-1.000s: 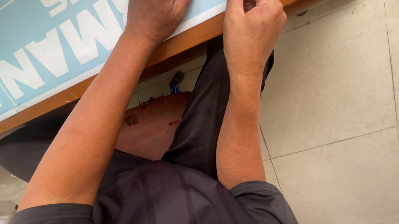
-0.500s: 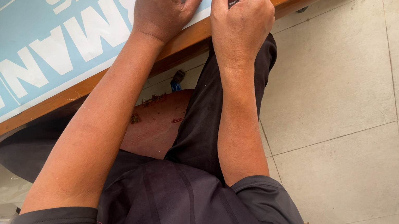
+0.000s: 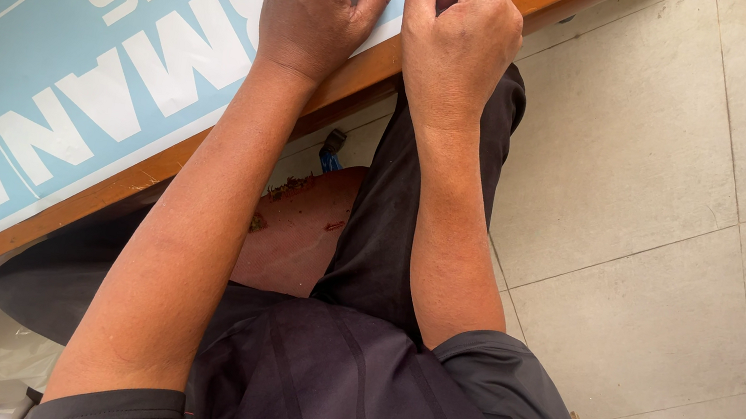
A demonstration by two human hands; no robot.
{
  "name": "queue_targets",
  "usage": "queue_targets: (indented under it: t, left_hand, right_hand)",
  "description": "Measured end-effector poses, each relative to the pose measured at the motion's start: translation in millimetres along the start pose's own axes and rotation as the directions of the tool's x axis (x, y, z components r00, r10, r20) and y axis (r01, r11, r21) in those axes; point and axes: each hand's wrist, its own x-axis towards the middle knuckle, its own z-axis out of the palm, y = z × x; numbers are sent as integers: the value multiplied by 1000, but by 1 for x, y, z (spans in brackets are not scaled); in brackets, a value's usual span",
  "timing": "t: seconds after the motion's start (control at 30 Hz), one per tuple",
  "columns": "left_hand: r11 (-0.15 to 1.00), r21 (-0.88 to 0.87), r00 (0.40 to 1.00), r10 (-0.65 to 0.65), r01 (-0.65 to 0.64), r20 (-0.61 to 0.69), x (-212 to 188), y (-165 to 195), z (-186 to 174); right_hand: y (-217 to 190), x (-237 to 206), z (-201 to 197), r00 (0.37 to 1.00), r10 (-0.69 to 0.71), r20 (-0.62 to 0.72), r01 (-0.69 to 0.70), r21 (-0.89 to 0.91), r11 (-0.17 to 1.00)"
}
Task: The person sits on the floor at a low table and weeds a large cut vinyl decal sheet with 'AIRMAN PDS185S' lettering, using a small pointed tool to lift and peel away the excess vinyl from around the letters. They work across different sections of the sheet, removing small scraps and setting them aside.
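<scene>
Your left hand (image 3: 320,5) presses curled fingers on the pale blue lettered sheet (image 3: 98,70) at the table (image 3: 353,79) edge. Your right hand (image 3: 457,40), just beside it, pinches that sheet's white corner.

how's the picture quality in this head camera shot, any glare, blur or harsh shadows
Head view: soft, even daylight, no glare on the pale floor tiles; both hands and the blue lettered sheet are sharp; only faint shade lies under the table edge; the top crops the fingertips.

The sheet (image 3: 98,70) looks like smooth matt vinyl or paper, the counter (image 3: 152,172) edge is brown wood, the floor (image 3: 657,154) has smooth pale tiles.
</scene>
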Motion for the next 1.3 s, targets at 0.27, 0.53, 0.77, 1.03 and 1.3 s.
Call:
queue_targets:
  t: [0.27, 0.53, 0.77, 1.03, 1.3]
  left_hand:
    - [1000, -6, 1000, -9, 9, 10, 1, 1, 0]
    - [1000, 1, 1000, 7, -7, 15, 1, -1, 0]
    - [1000, -4, 1000, 17, -16, 19, 0, -2, -1]
    - [1000, -9, 1000, -2, 3, 23, 0, -2, -1]
    - [1000, -16, 1000, -4, 4, 24, -1, -3, -2]
  right_hand:
    - [-1, 1, 1, 1000, 3, 6, -3, -15, 1000]
    - [-3, 1, 1, 1000, 8, 16, -7, -43, 999]
    - [-3, 0, 2, 1000, -6, 10, 6, -18, 1000]
    - [-3, 1, 2, 999, 32, 6, -32, -48, 998]
    - [-8, 2, 3, 996, 84, 25, -83, -45, 996]
